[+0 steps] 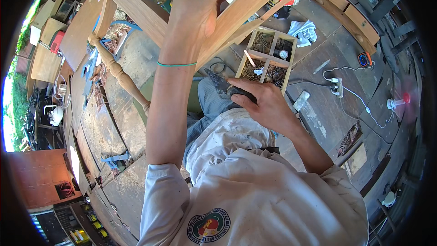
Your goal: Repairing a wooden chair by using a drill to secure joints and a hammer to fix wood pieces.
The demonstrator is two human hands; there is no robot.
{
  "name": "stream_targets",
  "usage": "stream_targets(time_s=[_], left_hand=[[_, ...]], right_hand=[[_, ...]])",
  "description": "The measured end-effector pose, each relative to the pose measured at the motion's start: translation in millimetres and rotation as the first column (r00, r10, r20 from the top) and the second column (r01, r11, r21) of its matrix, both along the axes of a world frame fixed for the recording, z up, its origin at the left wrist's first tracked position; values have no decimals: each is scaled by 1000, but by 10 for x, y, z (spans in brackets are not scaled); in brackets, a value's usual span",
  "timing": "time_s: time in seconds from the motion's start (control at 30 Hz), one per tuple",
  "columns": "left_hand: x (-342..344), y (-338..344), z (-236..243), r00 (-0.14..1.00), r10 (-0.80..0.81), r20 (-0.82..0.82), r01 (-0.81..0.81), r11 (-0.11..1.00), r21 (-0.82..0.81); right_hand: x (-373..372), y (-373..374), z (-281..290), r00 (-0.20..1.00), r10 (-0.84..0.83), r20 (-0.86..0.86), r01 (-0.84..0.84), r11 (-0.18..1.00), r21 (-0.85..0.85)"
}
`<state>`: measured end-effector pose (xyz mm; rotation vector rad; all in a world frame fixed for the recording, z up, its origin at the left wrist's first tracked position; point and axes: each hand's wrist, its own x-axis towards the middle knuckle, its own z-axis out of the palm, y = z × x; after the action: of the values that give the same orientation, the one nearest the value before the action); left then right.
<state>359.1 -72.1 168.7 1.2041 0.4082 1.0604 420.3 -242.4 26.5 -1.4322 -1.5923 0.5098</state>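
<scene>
My left hand (195,4) reaches up and grips a curved wooden rail of a chair frame (136,11) held in front of me. A green band circles that wrist. My right hand (264,102) is lower, closed around the dark handle of a flat-bladed scraper (221,84), whose grey blade points left toward the chair wood. A turned wooden chair leg (116,70) slants down at the left of the frame.
A wooden divided box (268,57) holding nails and small parts lies on the plank floor. Nearby are a white cloth (304,32), a white power strip with cable (337,87), an orange tape measure (364,59) and wood shavings (350,137).
</scene>
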Motion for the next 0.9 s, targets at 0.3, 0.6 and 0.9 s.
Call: stream_targets(time_s=[0.3, 0.6, 0.9], left_hand=[[7, -39, -19, 998, -19, -57, 18, 1000, -25], [-54, -8, 23, 997, -40, -70, 41, 999, 25], [-46, -78, 63, 992, 44, -118, -44, 999, 2]], right_hand=[[110, -1, 183, 998, 24, 64, -15, 990, -137], [187, -212, 113, 968, -187, -167, 186, 982, -23], [-38, 1, 85, 1000, -13, -6, 13, 1000, -10]])
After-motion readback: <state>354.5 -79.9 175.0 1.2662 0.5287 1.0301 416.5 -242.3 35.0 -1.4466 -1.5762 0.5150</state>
